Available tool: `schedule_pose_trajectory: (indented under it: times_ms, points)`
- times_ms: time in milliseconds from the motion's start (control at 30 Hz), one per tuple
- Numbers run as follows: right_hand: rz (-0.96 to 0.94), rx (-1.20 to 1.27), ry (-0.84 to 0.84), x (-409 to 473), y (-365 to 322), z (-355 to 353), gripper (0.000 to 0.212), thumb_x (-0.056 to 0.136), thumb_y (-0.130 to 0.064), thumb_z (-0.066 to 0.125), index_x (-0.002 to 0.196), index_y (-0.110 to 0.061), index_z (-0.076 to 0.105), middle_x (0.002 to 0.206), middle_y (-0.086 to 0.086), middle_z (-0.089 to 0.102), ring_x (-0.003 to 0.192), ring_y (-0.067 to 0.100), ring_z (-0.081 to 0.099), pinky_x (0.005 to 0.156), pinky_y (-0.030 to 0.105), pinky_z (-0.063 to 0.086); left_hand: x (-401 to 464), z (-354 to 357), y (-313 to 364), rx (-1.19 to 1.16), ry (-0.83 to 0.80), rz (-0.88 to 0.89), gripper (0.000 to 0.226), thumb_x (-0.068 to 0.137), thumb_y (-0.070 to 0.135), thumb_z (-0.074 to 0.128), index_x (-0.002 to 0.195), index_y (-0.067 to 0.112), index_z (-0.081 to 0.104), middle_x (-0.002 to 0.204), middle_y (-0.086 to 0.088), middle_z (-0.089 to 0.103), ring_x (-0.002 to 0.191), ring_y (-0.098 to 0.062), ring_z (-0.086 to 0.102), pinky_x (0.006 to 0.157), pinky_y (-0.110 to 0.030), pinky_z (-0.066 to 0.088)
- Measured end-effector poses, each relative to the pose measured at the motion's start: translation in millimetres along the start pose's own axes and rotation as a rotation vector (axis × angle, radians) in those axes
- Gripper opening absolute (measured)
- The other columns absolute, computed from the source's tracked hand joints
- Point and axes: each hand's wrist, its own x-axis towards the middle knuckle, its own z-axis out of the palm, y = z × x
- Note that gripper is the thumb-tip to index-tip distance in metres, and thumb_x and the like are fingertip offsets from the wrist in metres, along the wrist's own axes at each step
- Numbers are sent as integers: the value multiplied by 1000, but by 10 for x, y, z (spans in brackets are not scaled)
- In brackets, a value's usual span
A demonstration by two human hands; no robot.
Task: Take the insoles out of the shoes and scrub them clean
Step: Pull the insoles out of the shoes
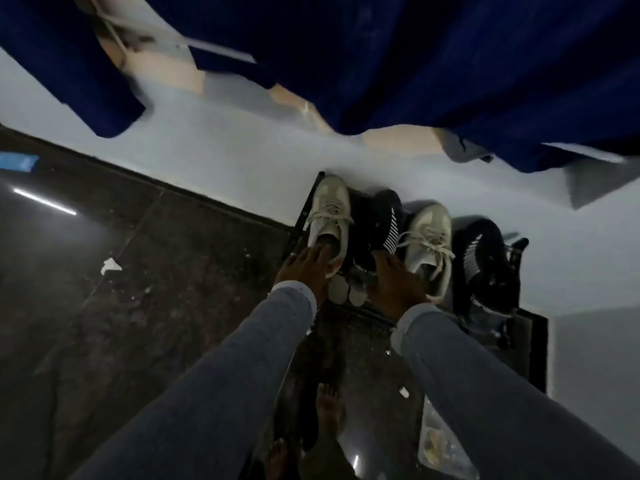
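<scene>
- Two pale lace-up sneakers, the left shoe [328,216] and the right shoe [429,240], sit on a black rack [298,223] against a white wall, dark shoes between and beside them.
- Left hand [304,268] rests at the left shoe's heel opening, fingers fairly straight.
- Right hand [394,278] lies on the right shoe's heel; whether it grips, I cannot tell.
- Insoles are hidden inside; they are probably thin, light and floppy, best pinched at the heel edge and peeled out.

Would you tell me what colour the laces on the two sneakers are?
Cream, matching the sneakers; the head view shows them.
</scene>
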Motion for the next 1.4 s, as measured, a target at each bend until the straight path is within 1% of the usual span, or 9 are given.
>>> schedule_pose_trajectory:
  times_ms: [367, 500, 667, 767, 867, 967, 1167, 1300, 1400]
  points:
    - [-42, -247, -28, 479, 180, 446, 41, 95, -20, 47, 134, -11, 41, 137, 12, 43, 130, 30, 37, 95, 39, 42, 570, 468, -43, 163, -75, -179, 50, 97, 36, 42, 146, 28, 32, 154, -6, 25, 141, -34, 15, 114, -57, 10]
    - [26, -114, -6, 500, 136, 389, 27, 95, -11, 46, 121, -5, 53, 122, 22, 55, 108, 38, 54, 87, 42, 48, 507, 496, 2, 23, -54, -215, 41, 99, 28, 42, 139, 20, 42, 146, -7, 38, 129, -35, 40, 101, -47, 35]
    - [-117, -128, 154, 400, -128, 279, 19, 91, -5, 49, 108, -1, 58, 112, 19, 56, 106, 37, 54, 80, 41, 45, 52, 676, -289, -44, 56, -168, 36, 95, 23, 51, 131, 21, 49, 143, -3, 40, 125, -32, 44, 93, -43, 44]
    - [-232, -129, 230, 255, -454, 291, 14, 87, 2, 53, 98, 6, 62, 104, 25, 60, 97, 42, 58, 79, 47, 49, -370, 732, -535, -113, 280, -143, 31, 76, 22, 76, 105, 17, 67, 118, -8, 61, 100, -38, 63, 63, -43, 56]
    - [-381, -144, 322, 153, -821, 385, 14, 69, 13, 66, 75, 4, 58, 77, 21, 60, 71, 39, 61, 59, 42, 50, -813, 762, -834, -87, 480, -168, 21, 78, 28, 55, 86, 15, 70, 96, -8, 68, 78, -35, 69, 45, -35, 55]
    - [-548, -141, 309, 144, -1323, 649, 10, 70, 7, 61, 80, 6, 62, 83, 23, 63, 79, 41, 64, 65, 44, 54, -1228, 870, -1170, -146, 491, -294, 37, 79, 35, 37, 87, 15, 66, 94, -8, 67, 77, -35, 68, 45, -34, 53]
    - [-642, -151, 56, 217, -2118, 1663, 16, 76, -5, 47, 80, -3, 63, 84, 18, 62, 80, 35, 63, 59, 43, 55, -1951, 1350, -1941, -315, 248, -585, 26, 95, 21, 50, 118, 13, 59, 123, -11, 56, 110, -38, 55, 71, -45, 51]
    - [-680, -153, -130, 201, -2434, 2599, 13, 73, -4, 58, 81, -14, 58, 78, 13, 62, 71, 30, 66, 57, 36, 52, -2409, 1895, -2426, -345, 58, -701, 42, 98, 38, 28, 131, 22, 47, 141, 1, 42, 118, -32, 51, 83, -45, 50]
    - [-657, -276, -291, 89, -2601, 3119, 12, 77, -6, 67, 87, -12, 65, 92, 11, 63, 89, 28, 64, 68, 36, 54, -2664, 2261, -2727, -353, -89, -748, 34, 98, 32, 42, 130, 24, 44, 137, -2, 43, 117, -30, 52, 87, -44, 49]
